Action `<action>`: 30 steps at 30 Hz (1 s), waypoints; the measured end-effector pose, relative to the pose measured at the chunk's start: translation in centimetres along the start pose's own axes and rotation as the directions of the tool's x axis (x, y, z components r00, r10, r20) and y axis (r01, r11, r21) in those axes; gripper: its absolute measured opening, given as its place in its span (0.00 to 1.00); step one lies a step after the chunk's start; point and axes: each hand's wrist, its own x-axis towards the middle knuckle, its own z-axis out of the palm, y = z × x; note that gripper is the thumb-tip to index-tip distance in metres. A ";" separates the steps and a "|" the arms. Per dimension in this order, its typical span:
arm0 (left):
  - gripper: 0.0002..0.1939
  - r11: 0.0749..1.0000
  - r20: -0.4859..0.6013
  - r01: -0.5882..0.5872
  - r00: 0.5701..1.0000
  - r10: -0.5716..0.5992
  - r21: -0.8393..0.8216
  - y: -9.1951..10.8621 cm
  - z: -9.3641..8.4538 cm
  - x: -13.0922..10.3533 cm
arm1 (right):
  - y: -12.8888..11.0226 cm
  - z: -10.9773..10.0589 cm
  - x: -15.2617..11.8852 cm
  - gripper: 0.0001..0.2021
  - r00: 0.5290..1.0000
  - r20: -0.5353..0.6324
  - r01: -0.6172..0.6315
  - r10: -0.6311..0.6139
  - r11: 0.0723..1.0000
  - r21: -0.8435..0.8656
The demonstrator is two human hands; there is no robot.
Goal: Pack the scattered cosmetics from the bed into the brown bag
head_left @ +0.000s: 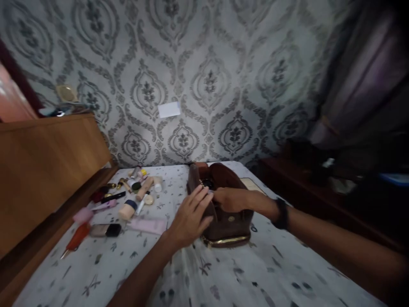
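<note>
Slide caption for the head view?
Left hand against, right hand partly inside an open brown leather-look handbag; pink and beige cosmetics lie on white patterned cloth.

The cloth-covered surface is patterned with small dark motifs on white. Toward its left edge, cosmetics are strewn, a pink tube among them. A brown bag is set toward the far edge; a pale flat object is placed by the right edge.

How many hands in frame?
2: the left hand at the left side of the brown bag, the right hand at its opening, fingertips hidden. No others visible.
</note>
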 end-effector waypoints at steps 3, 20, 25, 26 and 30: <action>0.34 1.000 0.023 -0.010 1.000 0.010 0.010 0.0 -0.6 -0.5 | -0.6 0.0 -1.4 0.13 1.000 -0.022 0.020 -0.019 0.999 0.029; 0.26 0.834 0.037 0.412 0.889 -0.456 0.366 -8.2 -3.2 -12.5 | -6.8 4.6 -2.8 0.11 0.245 -0.954 0.285 -0.172 0.953 -0.098; 0.23 0.805 0.091 0.440 0.854 -0.512 0.397 -8.3 -3.0 -15.0 | -11.5 8.5 0.7 0.17 0.328 -0.894 0.523 -0.306 0.847 -0.098; 0.21 0.807 0.098 0.439 0.854 -0.512 0.395 -8.0 -3.1 -15.1 | -12.2 9.5 1.8 0.19 0.354 -0.885 0.533 -0.303 0.843 -0.075; 0.11 0.773 0.097 0.453 0.833 -0.544 0.445 -7.3 -3.5 -14.9 | -13.5 13.7 7.0 0.20 0.449 -0.878 0.500 -0.166 0.861 0.093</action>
